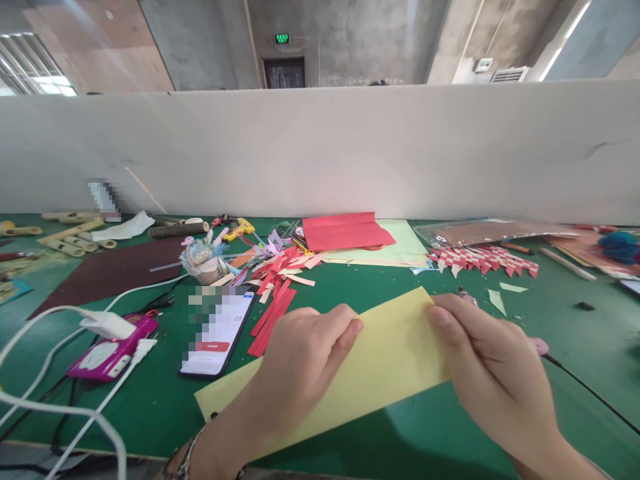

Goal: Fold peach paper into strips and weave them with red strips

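A long sheet of yellow paper [395,353] is stretched at a slant between my two hands, above the green table. My left hand [310,360] pinches its upper edge near the middle, thumb against forefinger. At the paper's right end, my right hand [490,360] grips the corner between thumb and fingers. My left forearm lies across the paper's lower left part and hides some of it. Close beyond my left hand are red paper strips [274,320] and a phone [217,333] with its screen lit.
At left, white cables run to a purple power strip [113,350]. Along the back lie bamboo pieces [75,243], a yellow glue gun [240,230], red paper [345,232], pale green sheets [405,240] and a red-and-white woven paper piece [485,259]. A white partition [320,153] stands behind.
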Motion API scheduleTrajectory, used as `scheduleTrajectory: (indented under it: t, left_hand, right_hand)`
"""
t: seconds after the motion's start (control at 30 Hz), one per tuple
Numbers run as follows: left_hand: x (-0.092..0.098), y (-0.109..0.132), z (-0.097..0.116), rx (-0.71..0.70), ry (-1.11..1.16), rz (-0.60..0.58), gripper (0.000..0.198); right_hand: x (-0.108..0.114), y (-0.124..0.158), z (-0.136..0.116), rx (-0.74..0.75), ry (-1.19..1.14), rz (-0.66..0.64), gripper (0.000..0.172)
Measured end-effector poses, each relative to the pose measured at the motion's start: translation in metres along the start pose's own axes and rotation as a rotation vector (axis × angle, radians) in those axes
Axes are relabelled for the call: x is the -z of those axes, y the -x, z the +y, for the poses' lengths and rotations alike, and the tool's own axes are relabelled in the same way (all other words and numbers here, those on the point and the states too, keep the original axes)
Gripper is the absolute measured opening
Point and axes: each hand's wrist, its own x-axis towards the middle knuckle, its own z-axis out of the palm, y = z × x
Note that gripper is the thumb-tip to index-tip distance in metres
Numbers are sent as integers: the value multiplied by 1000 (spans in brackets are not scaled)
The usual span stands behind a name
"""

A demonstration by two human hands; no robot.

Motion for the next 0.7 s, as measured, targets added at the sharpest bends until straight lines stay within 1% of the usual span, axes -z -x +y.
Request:
scheduleTrajectory:
  t: [0.17, 0.27, 0.47, 0.63, 0.7]
  left_hand:
    - [-1, 0, -2, 36, -16, 0, 33]
    - [-2, 0, -3, 35, -22, -7, 34]
    - [-5, -2, -4, 35, -13, -23, 34]
    - [-10, 0, -11, 60, -41, -55, 36]
    - [-13, 1, -16, 51, -71, -57, 37]
  right_hand:
    - [-2, 1, 2, -23, -16, -21, 28]
    - [-2, 1, 2, -31, -13, -24, 29]
    - [-5, 2, 6, -116, -3, -20, 31]
    - [-6, 4, 11, -186, 27, 52, 32]
    - [-6, 5, 16, -197, 52, 58, 33]
